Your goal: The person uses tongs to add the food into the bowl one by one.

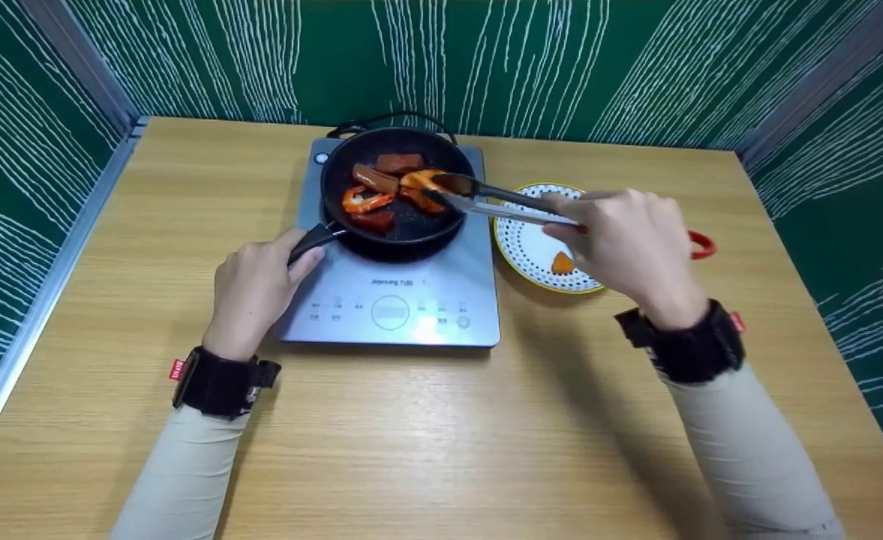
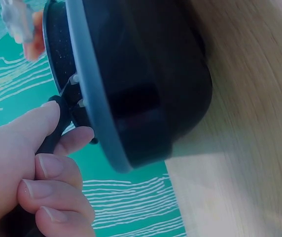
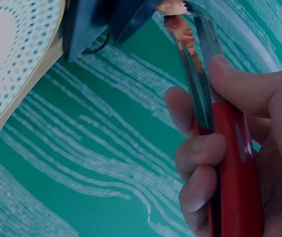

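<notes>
In the head view a black frying pan [image 1: 415,226] stands over the hob, holding several reddish-brown sausage pieces [image 1: 400,163] and orange-red shrimp [image 1: 366,201]. My left hand [image 1: 252,292] grips its black handle [image 1: 310,243], thumb along the top in the left wrist view. Metal tongs [image 1: 516,213] with red grips [image 3: 239,182] are in my right hand [image 1: 632,244], fingers wrapped round them. Their tips reach over the pan's right side and close about a shrimp [image 1: 420,180], partly hiding it. Beneath the right hand, a dotted white plate [image 1: 515,255] carries a small orange piece [image 1: 562,263].
A silver induction cooker [image 1: 336,292] with a touch panel lies under the pan on the wooden table [image 1: 411,435]. Its black cable [image 1: 411,115] loops behind the pan. Green panels with white streaks [image 1: 501,67] stand at the back and both sides.
</notes>
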Action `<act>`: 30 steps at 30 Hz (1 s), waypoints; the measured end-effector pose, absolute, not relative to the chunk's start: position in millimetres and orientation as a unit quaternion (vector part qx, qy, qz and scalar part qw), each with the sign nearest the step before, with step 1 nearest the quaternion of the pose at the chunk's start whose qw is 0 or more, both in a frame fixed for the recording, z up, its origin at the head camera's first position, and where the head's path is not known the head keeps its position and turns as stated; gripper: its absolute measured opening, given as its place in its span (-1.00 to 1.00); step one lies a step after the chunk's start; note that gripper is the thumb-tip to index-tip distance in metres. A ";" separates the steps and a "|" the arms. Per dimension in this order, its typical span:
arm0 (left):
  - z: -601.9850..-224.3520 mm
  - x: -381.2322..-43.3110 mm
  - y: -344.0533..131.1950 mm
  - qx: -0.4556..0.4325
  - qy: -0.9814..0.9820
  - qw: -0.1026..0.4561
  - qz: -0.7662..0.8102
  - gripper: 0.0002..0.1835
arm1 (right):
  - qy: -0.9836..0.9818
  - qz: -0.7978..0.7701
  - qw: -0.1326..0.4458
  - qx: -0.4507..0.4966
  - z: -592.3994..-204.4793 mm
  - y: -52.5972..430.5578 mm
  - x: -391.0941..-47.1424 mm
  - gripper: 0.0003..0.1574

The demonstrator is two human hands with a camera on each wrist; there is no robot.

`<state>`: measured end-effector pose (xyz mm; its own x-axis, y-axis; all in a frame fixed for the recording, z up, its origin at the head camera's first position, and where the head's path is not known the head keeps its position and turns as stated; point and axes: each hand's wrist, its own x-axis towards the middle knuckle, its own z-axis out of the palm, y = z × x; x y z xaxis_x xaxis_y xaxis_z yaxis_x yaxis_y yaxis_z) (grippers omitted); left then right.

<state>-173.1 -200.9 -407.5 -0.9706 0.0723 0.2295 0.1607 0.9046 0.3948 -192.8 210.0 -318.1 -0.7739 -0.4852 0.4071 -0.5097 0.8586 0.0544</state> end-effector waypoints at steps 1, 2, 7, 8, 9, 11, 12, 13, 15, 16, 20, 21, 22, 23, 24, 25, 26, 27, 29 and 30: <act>-407.6 -173.0 -201.2 -0.060 -0.970 0.105 -0.210 -0.70 | -0.941 0.023 0.204 0.267 -318.0 204.1 -194.7 -0.67; -407.7 -172.8 -201.5 -0.059 -0.970 0.106 -0.210 -0.70 | -0.942 0.018 0.199 0.269 -317.9 198.3 -196.6 -0.68; -407.7 -171.1 -202.6 -0.058 -0.971 0.110 -0.204 -0.70 | -0.940 -0.008 0.198 0.278 -316.8 174.1 -203.0 -0.76; -407.6 -171.0 -202.4 -0.059 -0.971 0.111 -0.205 -0.70 | -0.940 -0.012 0.199 0.278 -316.6 170.7 -203.3 -0.78; -407.2 -170.9 -202.1 -0.060 -0.971 0.112 -0.204 -0.70 | -0.940 -0.016 0.200 0.277 -316.3 167.6 -203.3 -0.79; -406.7 -171.0 -201.3 -0.064 -0.970 0.113 -0.208 -0.70 | -0.943 -0.018 0.194 0.271 -316.0 162.3 -202.3 -0.82; -406.6 -171.2 -201.1 -0.064 -0.969 0.114 -0.208 -0.70 | -0.944 -0.021 0.193 0.269 -316.1 159.9 -201.7 -0.83; -406.3 -171.4 -200.9 -0.065 -0.969 0.114 -0.210 -0.70 | -0.945 -0.025 0.189 0.266 -316.2 157.6 -201.1 -0.83; -406.0 -171.6 -200.9 -0.064 -0.969 0.113 -0.210 -0.70 | -0.948 -0.028 0.182 0.260 -316.4 152.9 -199.6 -0.81; -405.9 -171.7 -200.9 -0.063 -0.969 0.111 -0.210 -0.70 | -0.950 -0.028 0.177 0.257 -316.5 150.7 -198.7 -0.79; -406.0 -172.0 -201.5 -0.060 -0.970 0.106 -0.209 -0.70 | -0.952 -0.037 0.173 0.248 -317.3 143.0 -195.9 -0.71; -406.1 -171.9 -201.6 -0.059 -0.971 0.105 -0.208 -0.70 | -0.952 -0.039 0.173 0.248 -317.6 141.5 -195.4 -0.71; -406.5 -171.9 -201.8 -0.058 -0.971 0.104 -0.208 -0.70 | -0.952 -0.040 0.173 0.249 -318.1 140.3 -195.4 -0.70; -406.6 -171.9 -201.9 -0.058 -0.971 0.103 -0.208 -0.70 | -0.952 -0.040 0.173 0.249 -318.5 139.4 -195.2 -0.70; -406.9 -171.9 -202.1 -0.057 -0.971 0.103 -0.209 -0.70 | -0.952 -0.040 0.173 0.249 -319.1 138.7 -195.3 -0.70; -406.9 -171.8 -201.9 -0.057 -0.971 0.104 -0.209 -0.70 | -0.952 -0.039 0.173 0.250 -319.7 138.2 -195.4 -0.71; -407.0 -171.7 -201.7 -0.058 -0.971 0.105 -0.209 -0.70 | -0.952 -0.039 0.173 0.249 -320.3 138.0 -195.6 -0.71; -407.0 -171.8 -201.6 -0.059 -0.970 0.106 -0.209 -0.70 | -0.952 -0.039 0.173 0.248 -321.1 137.9 -195.8 -0.71; -406.9 -171.9 -201.3 -0.060 -0.970 0.109 -0.209 -0.70 | -0.952 -0.040 0.176 0.246 -322.5 137.5 -196.3 -0.71; -406.8 -172.0 -201.1 -0.061 -0.970 0.110 -0.209 -0.70 | -0.952 -0.042 0.180 0.245 -323.3 137.4 -196.5 -0.72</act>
